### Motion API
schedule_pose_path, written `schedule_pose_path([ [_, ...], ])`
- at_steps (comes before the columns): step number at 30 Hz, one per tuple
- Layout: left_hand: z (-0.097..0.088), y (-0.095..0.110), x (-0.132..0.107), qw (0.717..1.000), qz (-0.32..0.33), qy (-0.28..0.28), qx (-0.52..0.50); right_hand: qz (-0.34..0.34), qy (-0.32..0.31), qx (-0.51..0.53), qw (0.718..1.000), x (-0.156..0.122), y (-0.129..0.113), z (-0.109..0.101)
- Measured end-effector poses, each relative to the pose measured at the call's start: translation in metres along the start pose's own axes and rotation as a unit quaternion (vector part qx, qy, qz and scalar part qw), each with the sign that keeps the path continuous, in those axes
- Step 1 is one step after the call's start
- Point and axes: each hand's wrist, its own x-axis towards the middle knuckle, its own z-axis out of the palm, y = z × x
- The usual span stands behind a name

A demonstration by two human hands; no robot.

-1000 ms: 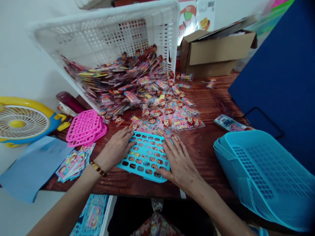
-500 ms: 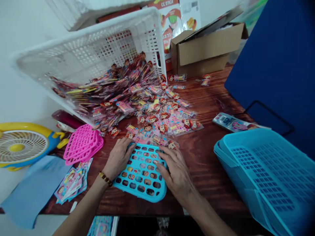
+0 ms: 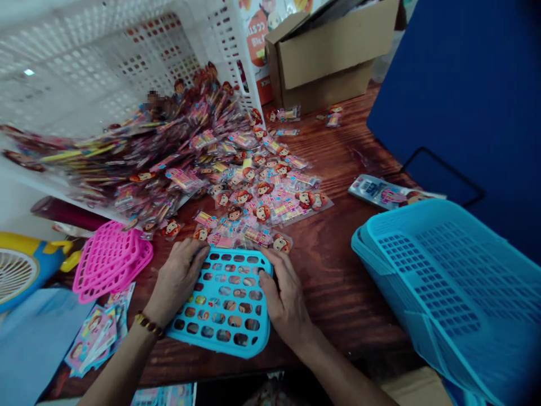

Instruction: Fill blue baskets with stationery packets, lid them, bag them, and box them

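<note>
A blue perforated plastic tray (image 3: 226, 307) lies flat on the wooden table (image 3: 338, 282) near its front edge. My left hand (image 3: 175, 279) rests on the tray's left side, fingers curled over its upper left corner. My right hand (image 3: 284, 296) grips the tray's right edge, fingers bent onto its surface. Small packets show through the tray's holes. Just beyond the tray spreads a heap of cartoon-face packets (image 3: 253, 192), spilling from a tipped white basket (image 3: 105, 73).
A stack of blue baskets (image 3: 448, 293) stands at the right. Pink perforated trays (image 3: 110, 259) lie at the left, with loose cards (image 3: 97, 332) and a yellow fan (image 3: 21, 268) beside them. A cardboard box (image 3: 329, 51) sits at the back. A dark blue panel (image 3: 465, 101) rises at the right.
The view has shifted closer and leftward. My right hand slid from flat on the tray to gripping its right edge. My left hand stays on the left side.
</note>
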Motion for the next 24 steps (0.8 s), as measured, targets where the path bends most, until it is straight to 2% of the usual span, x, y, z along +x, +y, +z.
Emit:
schedule_pose_path([
  [5, -0.001, 0.007, 0.0, 1.0, 0.012, 0.012, 0.02, 0.005, 0.008, 0.024, 1.0, 0.002, 0.002, -0.002],
  [10, -0.001, 0.01, -0.002, 0.999, 0.012, 0.013, 0.027, 0.077, 0.057, 0.08, 0.992, 0.0, 0.0, 0.003],
  [14, -0.001, 0.01, -0.001, 1.0, 0.02, 0.006, 0.022, 0.121, 0.059, 0.132, 0.982, -0.003, 0.001, 0.004],
  [19, -0.001, 0.013, -0.001, 0.999, 0.033, 0.008, 0.021, 0.105, 0.035, 0.172, 0.979, -0.006, 0.01, 0.002],
  [24, 0.0, 0.016, -0.004, 0.999, 0.034, 0.026, 0.033, 0.064, 0.013, 0.128, 0.99, -0.005, 0.014, -0.001],
])
